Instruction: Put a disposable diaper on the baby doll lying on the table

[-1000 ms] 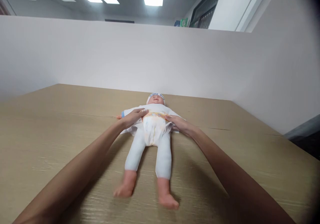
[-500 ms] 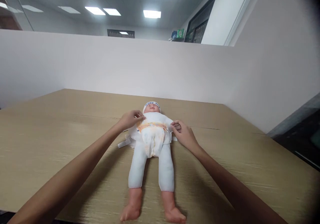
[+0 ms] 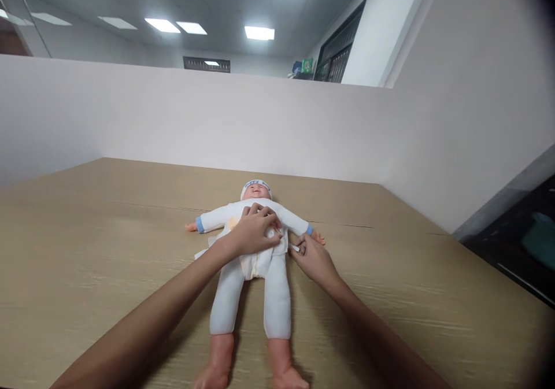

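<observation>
A baby doll [image 3: 277,305] in a white suit with blue cuffs and a printed headband lies on its back, feet toward me. Around its hips is a white diaper [image 3: 256,266] with an orange pattern, its front partly hidden by my fingers. My left hand [image 3: 256,230] lies across the diaper's front at the waist, fingers bent against its right-hand edge. Beside the doll's hip on the right, my right hand [image 3: 309,253] pinches a white diaper tab [image 3: 294,248]. The opposite tab [image 3: 200,254] sticks out on the left, over the table.
The doll lies on a wide wooden table [image 3: 108,221] with thin seams. A pale wall [image 3: 243,123] rises behind the far edge. On the right, beyond the table, is a dark object [image 3: 520,239].
My left hand has moved right and down onto the diaper's front. My right hand has dropped from the chest side to the tab. The doll's arms now show, spread outward.
</observation>
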### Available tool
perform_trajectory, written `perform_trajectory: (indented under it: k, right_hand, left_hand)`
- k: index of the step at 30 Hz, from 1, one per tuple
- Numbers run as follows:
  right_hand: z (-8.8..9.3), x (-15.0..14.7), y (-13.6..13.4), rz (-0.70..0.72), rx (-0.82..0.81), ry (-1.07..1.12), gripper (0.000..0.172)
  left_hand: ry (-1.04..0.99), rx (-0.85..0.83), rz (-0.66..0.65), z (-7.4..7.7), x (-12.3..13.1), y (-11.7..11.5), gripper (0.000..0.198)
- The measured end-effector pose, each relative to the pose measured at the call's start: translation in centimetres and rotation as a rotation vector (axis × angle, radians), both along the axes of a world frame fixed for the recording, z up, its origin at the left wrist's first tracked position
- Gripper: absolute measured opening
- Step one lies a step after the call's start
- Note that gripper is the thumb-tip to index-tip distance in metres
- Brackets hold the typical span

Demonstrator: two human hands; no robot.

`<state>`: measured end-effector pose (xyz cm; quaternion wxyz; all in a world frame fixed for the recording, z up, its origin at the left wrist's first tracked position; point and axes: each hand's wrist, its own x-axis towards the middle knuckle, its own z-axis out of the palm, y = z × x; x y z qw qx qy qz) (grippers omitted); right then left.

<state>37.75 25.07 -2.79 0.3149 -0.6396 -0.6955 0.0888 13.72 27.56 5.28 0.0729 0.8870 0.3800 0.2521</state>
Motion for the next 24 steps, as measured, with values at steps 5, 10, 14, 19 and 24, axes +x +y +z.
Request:
perform_trajectory:
  k: [5,10,14,19,24]
  right_hand:
    - [-0.3,0.2,0.1,-0.054,-0.068,0.063,0.024]
    - [-0.1,0.0,0.2,-0.029,-0.059,0.123,0.034]
    - [0.4,-0.4,0.1,0.015,-0.033,0.234,0.035]
    - [0.9,-1.4,-0.4,0.050,0.009,0.399,0.036]
    - [1.4,-3.2,0.3,0.108,0.041,0.540,0.039]
  left_hand:
    - [-0.033,-0.039,-0.007,-0.4,-0.6,0.7,0.023]
    - [-0.027,-0.089,-0.003,0.0,-0.9,1.0,0.024]
    - [-0.014,-0.136,0.012,0.3,-1.1,1.1,0.039]
    - [0.009,-0.131,0.051,0.2,-0.8,1.0,0.049]
    - [0.010,-0.098,0.061,0.0,-0.5,0.8,0.049]
